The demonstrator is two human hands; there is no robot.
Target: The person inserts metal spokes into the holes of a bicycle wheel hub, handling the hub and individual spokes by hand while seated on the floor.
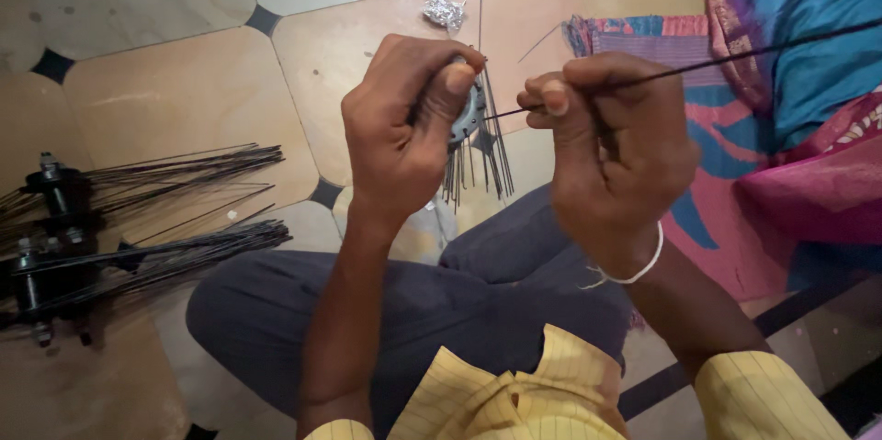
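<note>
Left hand [404,128] is gripping a small metal wheel hub [469,114] at frame centre, fingers clenched around it, thumb pressing on top. A bunch of thin spokes [478,160] is already hanging down from the hub flange toward 6 o'clock.

Right hand [611,151] is pinching one long dark spoke [717,62] between thumb and forefinger; its shaft is running out to 2 o'clock and its near tip is meeting the hub at 9 o'clock from the hand. Whether the tip is through a hole or only touching: cannot tell.

My read: lacing step, feeding a single spoke into the flange. Next move probably needs fine tip alignment with a free hole while the hub is being kept steady.

At 9 o'clock on the tiled floor [184,82], two laced hubs [50,238] with spokes fanning out. Crumpled foil scrap [444,10] at 12 o'clock. Coloured cloth [790,128] at 3 o'clock.
</note>
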